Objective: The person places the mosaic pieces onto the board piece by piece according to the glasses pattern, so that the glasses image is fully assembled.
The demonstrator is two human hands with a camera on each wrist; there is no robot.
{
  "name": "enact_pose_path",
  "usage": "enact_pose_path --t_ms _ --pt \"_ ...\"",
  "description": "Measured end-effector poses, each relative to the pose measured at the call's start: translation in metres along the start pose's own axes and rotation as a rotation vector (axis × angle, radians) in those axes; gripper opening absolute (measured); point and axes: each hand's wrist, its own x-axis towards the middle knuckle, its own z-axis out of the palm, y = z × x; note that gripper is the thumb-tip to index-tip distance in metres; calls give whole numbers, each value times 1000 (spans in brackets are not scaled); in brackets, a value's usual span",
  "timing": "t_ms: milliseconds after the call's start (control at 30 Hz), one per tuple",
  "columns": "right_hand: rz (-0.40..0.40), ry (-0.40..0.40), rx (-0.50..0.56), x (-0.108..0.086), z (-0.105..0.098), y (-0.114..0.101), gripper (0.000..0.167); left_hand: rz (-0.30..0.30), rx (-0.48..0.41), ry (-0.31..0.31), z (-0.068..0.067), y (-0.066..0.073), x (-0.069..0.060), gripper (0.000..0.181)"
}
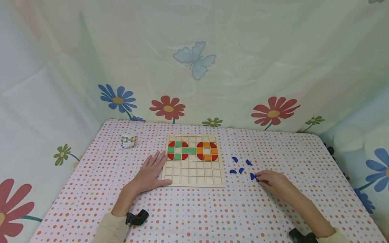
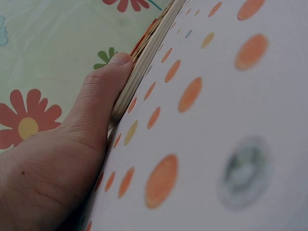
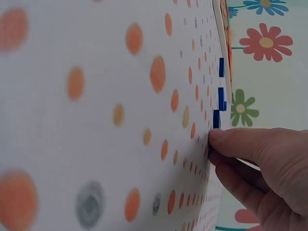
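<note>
A wooden grid board (image 1: 193,182) lies on the table with red, green and orange flat pieces set in its upper rows. My left hand (image 1: 152,172) rests at the board's left side with straight, spread fingers; its thumb (image 2: 98,91) lies along the near edge. To the right of the board, my right hand (image 1: 275,182) pinches a blue half-round piece (image 1: 257,179) at the tabletop, mostly hidden by the fingertips. Close beside it lies another blue half-round piece (image 1: 252,176), with several more blue pieces (image 1: 241,170) scattered toward the board.
A small printed pattern card (image 1: 128,141) lies at the back left of the table. The dotted tablecloth (image 1: 194,216) covers the tabletop, and a flowered curtain (image 1: 237,84) hangs behind it. Dark devices (image 1: 137,217) are strapped at both wrists.
</note>
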Motion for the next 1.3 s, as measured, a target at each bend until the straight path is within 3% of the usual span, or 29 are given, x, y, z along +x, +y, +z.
enact_pose_path --t_ms 300,500,700,900,1033,1167,1300 --pt "6 18 -68 -2 0 -7 22 1 -11 -1 -1 1 -1 104" --pt "22 37 -43 -5 2 -3 23 4 -20 0 -1 2 -1 104" --pt "-31 97 -21 -4 7 2 23 0 -13 -1 -2 1 -1 105" --pt "-33 65 -15 0 4 3 19 9 -27 7 -1 0 -2 104" --pt "-42 137 -5 5 5 0 22 9 -19 11 -1 0 -2 104" --pt "-130 258 33 19 8 -11 26 8 -19 13 -2 1 -1 104" --pt "-220 282 62 40 9 -28 23 9 -25 12 -1 1 -1 104"
